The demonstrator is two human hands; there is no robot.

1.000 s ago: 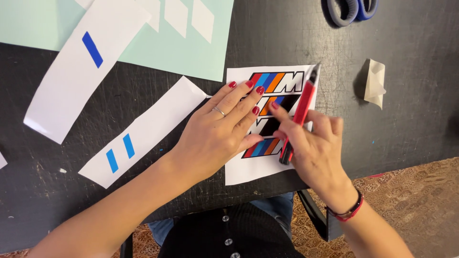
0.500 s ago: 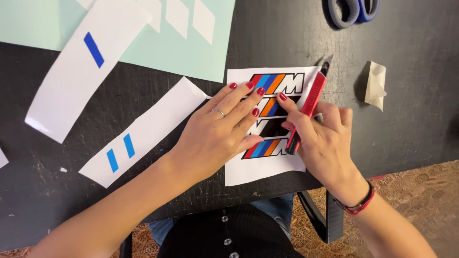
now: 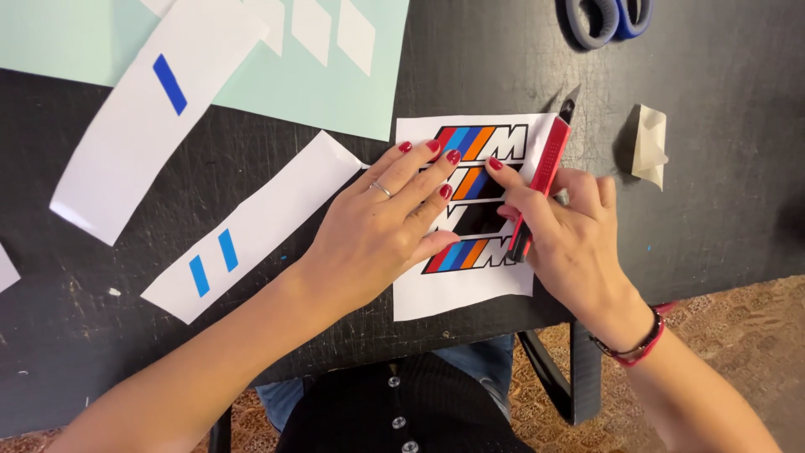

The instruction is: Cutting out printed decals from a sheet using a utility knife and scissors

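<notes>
— Start with the big things. What lies on the black counter (image 3: pixel 713 193)?

— A pale green sheet (image 3: pixel 335 75) at the far edge, two long white strips with blue bars — one (image 3: pixel 151 109) far left, one (image 3: pixel 251 226) nearer — and a white sticker sheet (image 3: pixel 470 285) with striped printed shapes, just at the near edge. Blue-handled scissors (image 3: pixel 604 17) sit far off, and a crumpled scrap (image 3: pixel 650 143) lies to the right.

— Why is the left hand (image 3: pixel 377 235) spread flat?

— It seems to pin the sticker sheet so it doesn't slide under the blade — fingers fanned over the print, holding nothing.

— And the right hand (image 3: pixel 579 243)?

— Its grip is closed around a red craft knife (image 3: pixel 541 184), fingers wrapped along the body, forefinger pressing on top to steady it.

— Which way does the knife run?

— Its long axis slants slightly, blade tip pointing away from the person and a little right, along the sheet's right edge, its near end low in the hand.
</notes>
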